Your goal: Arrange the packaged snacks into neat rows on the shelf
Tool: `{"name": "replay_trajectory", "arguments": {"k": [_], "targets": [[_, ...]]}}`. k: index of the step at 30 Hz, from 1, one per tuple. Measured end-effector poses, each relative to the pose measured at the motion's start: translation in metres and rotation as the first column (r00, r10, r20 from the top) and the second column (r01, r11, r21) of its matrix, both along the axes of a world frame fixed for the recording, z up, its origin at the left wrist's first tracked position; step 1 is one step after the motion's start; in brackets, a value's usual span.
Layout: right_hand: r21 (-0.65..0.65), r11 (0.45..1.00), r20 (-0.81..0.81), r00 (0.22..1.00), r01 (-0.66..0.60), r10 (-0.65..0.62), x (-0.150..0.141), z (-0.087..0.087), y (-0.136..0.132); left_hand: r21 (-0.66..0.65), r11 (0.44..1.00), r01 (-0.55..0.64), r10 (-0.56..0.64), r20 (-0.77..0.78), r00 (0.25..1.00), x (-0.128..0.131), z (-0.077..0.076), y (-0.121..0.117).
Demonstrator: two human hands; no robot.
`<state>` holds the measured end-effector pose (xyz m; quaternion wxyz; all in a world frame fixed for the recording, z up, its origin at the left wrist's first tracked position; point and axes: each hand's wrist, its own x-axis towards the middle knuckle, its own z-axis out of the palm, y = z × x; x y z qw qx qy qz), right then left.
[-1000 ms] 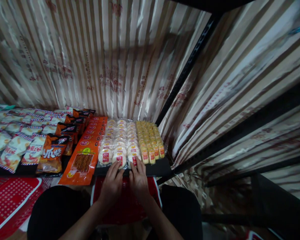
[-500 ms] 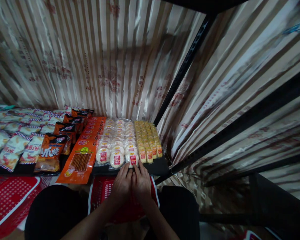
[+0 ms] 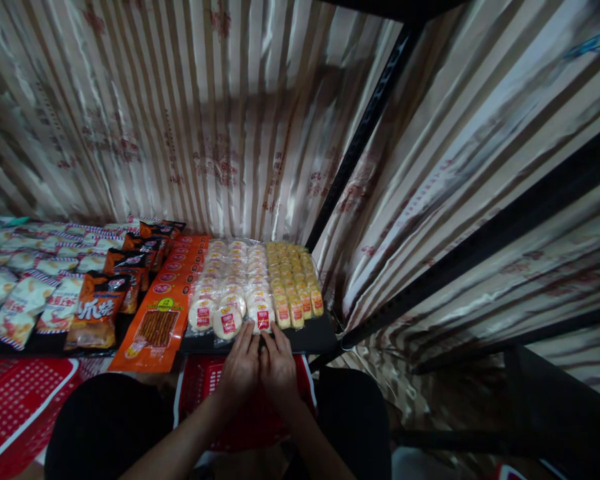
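Round white rice crackers in clear packets lie in rows on the black shelf point(image 3: 300, 340). The front rice cracker packet point(image 3: 260, 313) of the third row has a red label, and my fingertips touch its lower edge from both sides. My left hand point(image 3: 241, 367) is at its left corner, fingers stretched forward. At the right corner is my right hand point(image 3: 279, 368), its fingers also extended. Both thumbs are close together below the packet. To the left, another rice cracker packet point(image 3: 229, 320) lies slightly tilted. Small yellow packets point(image 3: 295, 307) fill the rows on the right.
Left of the crackers lie a long orange stick-snack bag point(image 3: 157, 327), orange-and-black snack bags point(image 3: 97, 310) and white snack bags point(image 3: 25, 307). Red baskets point(image 3: 25, 400) point(image 3: 205, 380) are below the shelf edge. Black rack posts point(image 3: 360, 147) and a striped curtain point(image 3: 230, 100) stand behind.
The front cracker packet in the second row has turned, its label now tilted. My hands remain at the third row's front packet. The view has shifted slightly.
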<state>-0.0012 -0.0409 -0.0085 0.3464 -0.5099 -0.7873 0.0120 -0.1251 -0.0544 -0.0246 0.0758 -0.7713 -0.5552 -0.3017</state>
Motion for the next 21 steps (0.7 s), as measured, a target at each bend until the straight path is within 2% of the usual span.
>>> {"name": "replay_trajectory", "arguments": {"k": [6,9,11,21], "targets": [[0.011,0.998,0.012,0.998,-0.062,0.062,-0.002,0.004,0.004,0.061,0.983,-0.172,0.158,0.187,0.970,-0.012,0.018,-0.021],[0.012,0.998,0.002,0.998,-0.064,0.064,-0.005,0.003,0.008,0.002,0.949,-0.315,0.305,0.238,0.922,-0.023,0.026,-0.028],[0.013,0.998,-0.007,0.998,-0.065,0.065,-0.006,0.002,0.009,-0.037,0.929,-0.369,0.366,0.255,0.895,-0.029,0.027,-0.028],[0.059,0.994,-0.078,0.992,-0.090,0.095,-0.003,-0.007,0.012,0.019,0.955,-0.297,0.284,0.241,0.928,-0.033,0.003,0.007]]}}
